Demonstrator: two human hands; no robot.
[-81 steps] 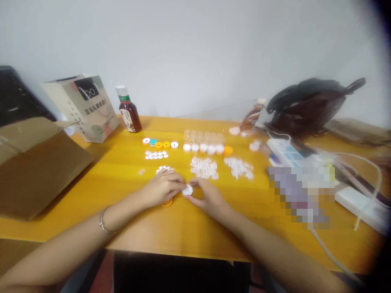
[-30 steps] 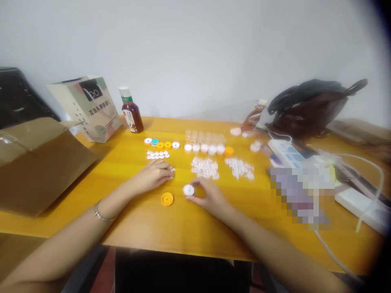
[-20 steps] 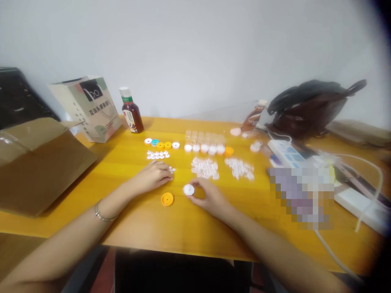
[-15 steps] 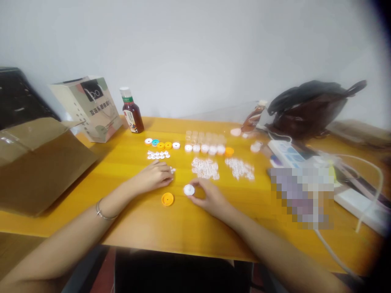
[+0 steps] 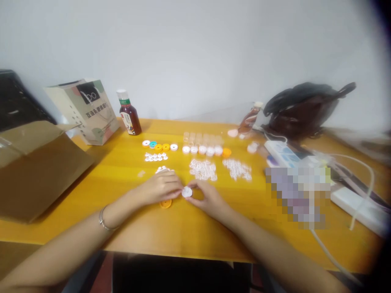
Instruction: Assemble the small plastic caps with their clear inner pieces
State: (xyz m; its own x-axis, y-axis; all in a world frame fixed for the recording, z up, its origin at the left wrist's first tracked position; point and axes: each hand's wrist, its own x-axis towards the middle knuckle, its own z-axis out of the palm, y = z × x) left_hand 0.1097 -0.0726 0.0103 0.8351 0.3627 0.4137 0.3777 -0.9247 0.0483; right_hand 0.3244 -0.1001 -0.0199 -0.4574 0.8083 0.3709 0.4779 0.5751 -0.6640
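"One white disc is low in the middle of the scene; who has it?"

"My right hand. That grip is closed on the disc, a finger at its upper edge and the thumb at its lower edge."

"And your left hand?"

"It meets the disc from the other side, back of the hand up, fingertips at the left edge. I cannot tell whether that grip is pinching anything. A silver bracelet circles that wrist."

"What lies close by?"

"An orange cap on the yellow-brown worktop, partly covered by my left hand. Just beyond that hand are small white pieces, also partly hidden."

"Farther back?"

"Two short rows of white knobs, then five round caps: white, teal, two orange, white. To their right runs a line of mostly white caps, with clear containers behind and two blurry heaps of white rings in front."

"And the edges?"

"On the left, a cardboard box, a paper bag and a dark bottle. On the right, a dark backpack and a white power strip."
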